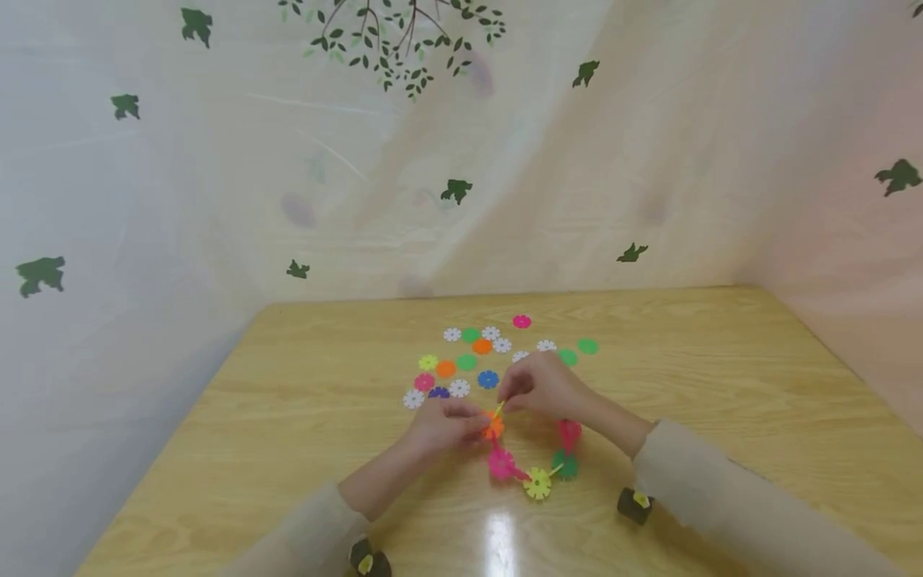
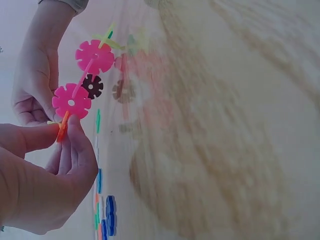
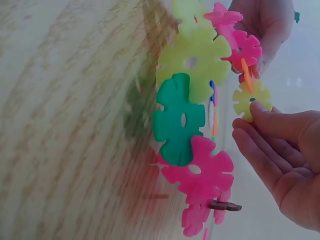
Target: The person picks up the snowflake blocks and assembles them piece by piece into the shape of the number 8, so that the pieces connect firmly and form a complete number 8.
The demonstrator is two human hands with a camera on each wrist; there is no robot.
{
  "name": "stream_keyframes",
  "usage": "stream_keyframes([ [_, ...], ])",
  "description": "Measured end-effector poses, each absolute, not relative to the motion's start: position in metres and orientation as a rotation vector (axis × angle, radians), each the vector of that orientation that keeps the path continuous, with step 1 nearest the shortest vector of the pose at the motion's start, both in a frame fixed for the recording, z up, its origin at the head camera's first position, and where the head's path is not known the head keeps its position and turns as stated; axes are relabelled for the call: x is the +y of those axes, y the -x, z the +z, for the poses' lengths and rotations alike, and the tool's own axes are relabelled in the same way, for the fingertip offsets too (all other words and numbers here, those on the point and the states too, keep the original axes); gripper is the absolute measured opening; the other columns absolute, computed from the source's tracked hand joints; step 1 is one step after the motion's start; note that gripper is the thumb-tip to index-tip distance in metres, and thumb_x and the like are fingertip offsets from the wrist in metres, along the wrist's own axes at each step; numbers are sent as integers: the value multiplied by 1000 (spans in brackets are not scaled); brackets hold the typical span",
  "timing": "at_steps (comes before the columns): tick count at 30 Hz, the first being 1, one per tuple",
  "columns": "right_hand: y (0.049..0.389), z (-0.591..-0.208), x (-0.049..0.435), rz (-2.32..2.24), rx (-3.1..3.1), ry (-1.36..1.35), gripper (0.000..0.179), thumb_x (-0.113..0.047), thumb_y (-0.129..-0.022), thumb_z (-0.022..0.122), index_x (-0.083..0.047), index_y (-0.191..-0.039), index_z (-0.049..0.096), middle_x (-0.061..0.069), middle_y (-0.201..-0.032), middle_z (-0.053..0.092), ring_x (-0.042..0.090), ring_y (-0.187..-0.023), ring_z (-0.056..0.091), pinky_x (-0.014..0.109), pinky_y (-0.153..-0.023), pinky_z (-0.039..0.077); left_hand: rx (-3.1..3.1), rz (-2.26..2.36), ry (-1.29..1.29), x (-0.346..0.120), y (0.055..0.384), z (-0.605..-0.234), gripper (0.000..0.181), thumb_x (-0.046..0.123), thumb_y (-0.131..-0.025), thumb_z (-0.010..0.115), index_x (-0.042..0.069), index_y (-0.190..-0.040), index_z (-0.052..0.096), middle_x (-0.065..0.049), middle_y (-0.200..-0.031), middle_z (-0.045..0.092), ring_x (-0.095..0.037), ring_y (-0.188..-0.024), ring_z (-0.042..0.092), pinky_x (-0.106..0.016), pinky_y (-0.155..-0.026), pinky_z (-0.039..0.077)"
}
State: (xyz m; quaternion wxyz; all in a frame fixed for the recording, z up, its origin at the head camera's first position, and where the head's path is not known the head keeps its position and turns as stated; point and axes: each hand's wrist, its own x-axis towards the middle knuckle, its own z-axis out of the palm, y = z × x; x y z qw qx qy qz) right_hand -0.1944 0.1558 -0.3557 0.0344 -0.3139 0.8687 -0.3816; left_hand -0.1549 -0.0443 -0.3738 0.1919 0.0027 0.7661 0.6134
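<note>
A chain of notched, flower-shaped plastic discs hangs in a curve between and below my hands. My left hand (image 1: 441, 426) pinches the orange disc (image 1: 493, 426) between thumb and fingers. Slotted into it is a small yellow disc (image 3: 242, 102), pinched by my right hand (image 1: 546, 386). From the orange disc the chain runs through pink discs (image 2: 71, 102), a larger yellow disc (image 1: 537, 484), a green disc (image 3: 175, 120) and more pink ones (image 3: 200, 167). A dark brown disc (image 3: 225, 205) sticks out near the pink end.
Loose discs lie scattered on the wooden table (image 1: 288, 417) beyond my hands, among them a blue disc (image 1: 488, 379), a white disc (image 1: 413, 398) and a pink disc (image 1: 521, 321). A pale curtain (image 1: 360, 200) with leaf prints hangs behind the table.
</note>
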Motion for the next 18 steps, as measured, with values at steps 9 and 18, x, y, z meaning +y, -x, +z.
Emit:
stream_keyframes([
  [9, 198, -355, 154, -1114, 2599, 1005, 6, -11, -76, 79, -12, -77, 74, 0, -77, 76, 1, -72, 69, 14, -70, 56, 2218, 1651, 21, -47, 155, -376, 17, 7, -85, 70, -2, -99, 71, -15, -93, 75, -8, -74, 69, -25, -74, 59],
  [18, 198, -351, 154, -1141, 2549, 984, 4, -8, -77, 77, -9, -78, 74, 2, -79, 76, 4, -75, 70, 14, -72, 56, 2263, 1590, 29, -48, 153, -373, 16, 6, -85, 70, -1, -99, 72, -14, -93, 75, -8, -76, 70, -24, -72, 58],
])
